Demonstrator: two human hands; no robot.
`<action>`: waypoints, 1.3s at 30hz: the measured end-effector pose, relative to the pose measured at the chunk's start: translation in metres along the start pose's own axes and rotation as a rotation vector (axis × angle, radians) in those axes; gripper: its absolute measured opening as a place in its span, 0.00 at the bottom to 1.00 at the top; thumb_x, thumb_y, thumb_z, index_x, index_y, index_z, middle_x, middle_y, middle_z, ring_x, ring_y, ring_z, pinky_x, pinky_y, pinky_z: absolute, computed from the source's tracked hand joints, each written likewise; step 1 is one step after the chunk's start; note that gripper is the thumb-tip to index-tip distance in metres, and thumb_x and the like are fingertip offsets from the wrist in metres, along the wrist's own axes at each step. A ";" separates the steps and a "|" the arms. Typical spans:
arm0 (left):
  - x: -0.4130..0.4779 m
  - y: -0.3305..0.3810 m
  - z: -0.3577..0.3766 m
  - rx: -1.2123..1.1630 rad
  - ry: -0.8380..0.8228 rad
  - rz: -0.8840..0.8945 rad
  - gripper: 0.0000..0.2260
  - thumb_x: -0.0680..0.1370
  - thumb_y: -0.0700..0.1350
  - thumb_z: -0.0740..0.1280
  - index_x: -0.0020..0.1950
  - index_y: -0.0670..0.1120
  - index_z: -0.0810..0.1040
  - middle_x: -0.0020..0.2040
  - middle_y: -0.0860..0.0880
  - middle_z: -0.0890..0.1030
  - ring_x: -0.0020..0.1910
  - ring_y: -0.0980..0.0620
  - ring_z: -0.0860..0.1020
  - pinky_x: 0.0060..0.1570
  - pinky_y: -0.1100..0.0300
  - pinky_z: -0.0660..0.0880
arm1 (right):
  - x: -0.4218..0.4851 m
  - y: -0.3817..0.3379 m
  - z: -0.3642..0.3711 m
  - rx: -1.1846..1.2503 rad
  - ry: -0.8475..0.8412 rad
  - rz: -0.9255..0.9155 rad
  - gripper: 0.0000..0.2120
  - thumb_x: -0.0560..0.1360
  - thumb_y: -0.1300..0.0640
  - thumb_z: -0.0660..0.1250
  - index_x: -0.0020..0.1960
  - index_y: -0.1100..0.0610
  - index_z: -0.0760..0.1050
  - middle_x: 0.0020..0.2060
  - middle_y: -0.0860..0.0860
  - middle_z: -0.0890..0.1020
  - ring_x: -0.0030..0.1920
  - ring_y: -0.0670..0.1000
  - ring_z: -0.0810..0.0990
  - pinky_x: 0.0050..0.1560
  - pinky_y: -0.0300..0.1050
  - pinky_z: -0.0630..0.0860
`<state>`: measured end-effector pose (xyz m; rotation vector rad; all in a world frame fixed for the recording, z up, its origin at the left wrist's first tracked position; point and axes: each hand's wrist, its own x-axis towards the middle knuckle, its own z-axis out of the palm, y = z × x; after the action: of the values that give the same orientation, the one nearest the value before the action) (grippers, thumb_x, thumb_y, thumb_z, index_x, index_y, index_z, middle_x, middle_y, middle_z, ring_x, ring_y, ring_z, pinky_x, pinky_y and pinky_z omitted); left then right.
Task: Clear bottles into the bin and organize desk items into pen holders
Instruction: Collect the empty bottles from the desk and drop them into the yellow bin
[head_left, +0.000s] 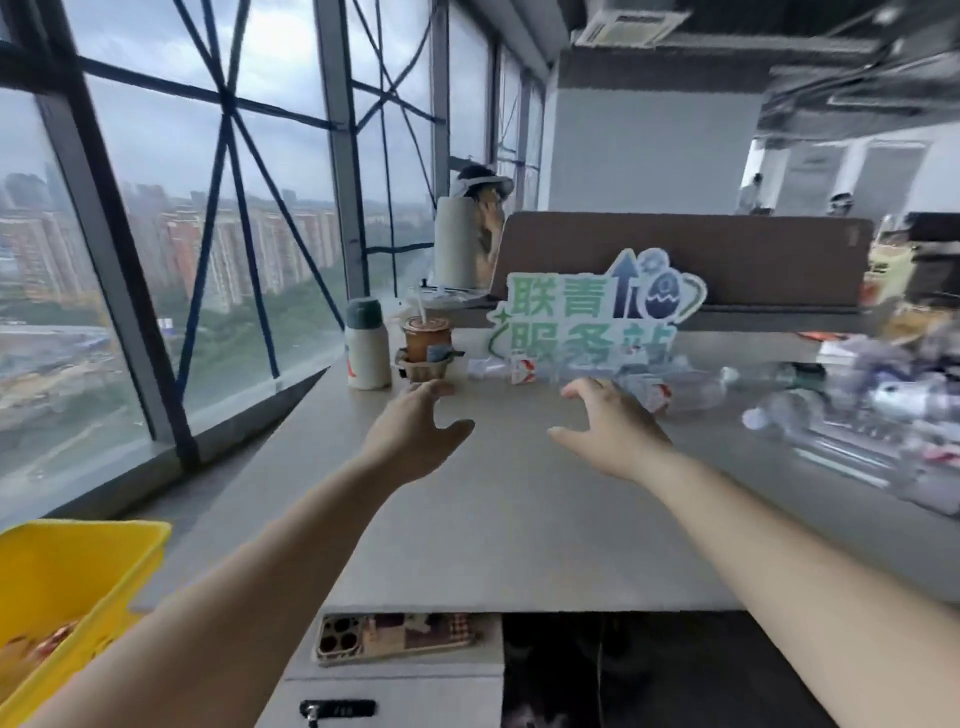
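Both of my arms stretch forward over the grey desk (519, 519). My left hand (415, 431) hovers with fingers spread and holds nothing. My right hand (608, 426) is also spread and holds nothing, its fingertips close to a heap of clear plastic bottles (691, 389) lying on their sides at the desk's back right. One small bottle with a red label (511, 368) lies in front of the sign. A yellow bin (62, 597) stands at the lower left beside the desk. No pen holder can be made out.
A white flask with a green cap (368, 345) and an iced drink cup in a holder (427, 345) stand at the back left. A green-lettered sign (597, 312) leans against a brown partition (685, 254). A phone (395, 636) lies on a cabinet below the desk edge. Blurred clutter fills the right.
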<state>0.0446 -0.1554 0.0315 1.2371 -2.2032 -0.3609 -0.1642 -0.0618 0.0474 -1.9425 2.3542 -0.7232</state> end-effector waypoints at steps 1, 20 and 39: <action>0.008 0.014 0.015 -0.009 -0.028 0.016 0.23 0.75 0.55 0.68 0.68 0.50 0.71 0.68 0.48 0.72 0.65 0.49 0.71 0.62 0.57 0.68 | -0.002 0.022 -0.006 -0.013 0.004 0.032 0.26 0.75 0.46 0.67 0.68 0.54 0.67 0.68 0.53 0.69 0.67 0.54 0.69 0.63 0.46 0.67; 0.216 0.075 0.198 0.251 -0.167 0.172 0.32 0.76 0.53 0.66 0.77 0.50 0.57 0.78 0.50 0.56 0.75 0.45 0.58 0.73 0.49 0.58 | 0.130 0.234 0.025 -0.184 -0.059 0.173 0.40 0.73 0.43 0.68 0.77 0.50 0.51 0.78 0.47 0.51 0.77 0.53 0.48 0.74 0.50 0.53; 0.231 0.062 0.218 0.186 -0.272 0.093 0.29 0.73 0.44 0.72 0.71 0.51 0.63 0.69 0.43 0.67 0.65 0.41 0.67 0.63 0.48 0.69 | 0.168 0.232 0.016 -0.315 -0.265 0.100 0.35 0.64 0.47 0.76 0.66 0.48 0.64 0.65 0.49 0.67 0.66 0.54 0.64 0.63 0.50 0.66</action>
<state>-0.2230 -0.3276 -0.0288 1.2359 -2.5673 -0.3071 -0.4138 -0.1941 -0.0004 -1.8628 2.4889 -0.0819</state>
